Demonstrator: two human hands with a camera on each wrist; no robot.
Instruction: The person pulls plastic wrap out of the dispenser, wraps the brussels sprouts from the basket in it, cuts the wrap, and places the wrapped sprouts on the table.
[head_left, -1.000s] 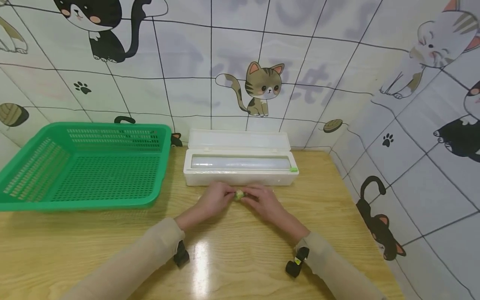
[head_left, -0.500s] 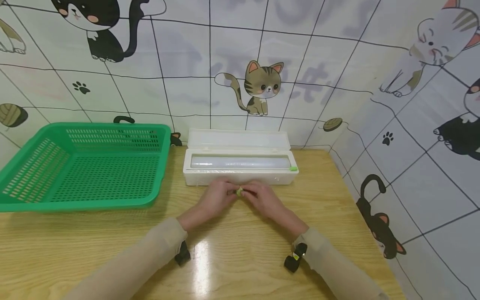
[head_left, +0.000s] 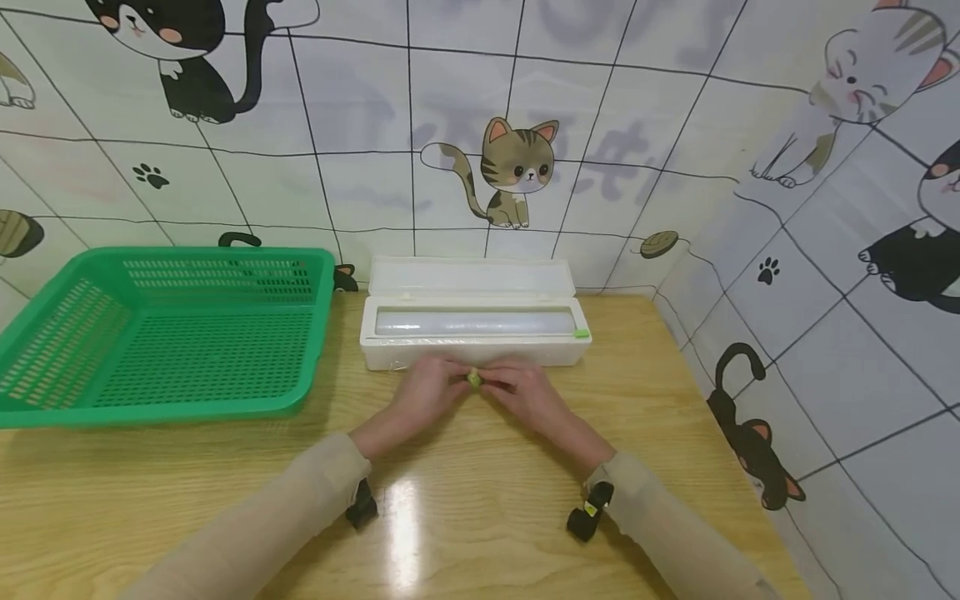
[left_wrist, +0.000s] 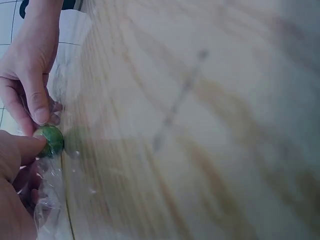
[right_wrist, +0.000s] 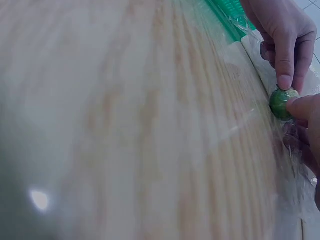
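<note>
Between my two hands, close to the front of a white cling film box [head_left: 476, 354], is a small round green fruit or vegetable [left_wrist: 52, 142] with paler streaks. Clear cling film [left_wrist: 49, 200] covers it and bunches out to its sides. My left hand [head_left: 427, 392] pinches it from the left, thumb on its surface. From the right, my right hand [head_left: 525, 393] pinches the wrapped piece at the other side, its thumb pressing there in the right wrist view. The far fingertips are partly hidden behind the fruit and film.
The box lid [head_left: 471, 277] stands raised against the wall, with a roll of film [head_left: 474, 322] inside and a green slider [head_left: 581, 333] at its right end. A green basket [head_left: 300, 398] stands left on the wooden table [head_left: 480, 517]. Cat-printed sheeting [head_left: 360, 108] lines the walls.
Both hands have stayed at the box front, fingers shifting slightly around the wrapped green piece. The head view has drifted a little, moving everything slightly left.
</note>
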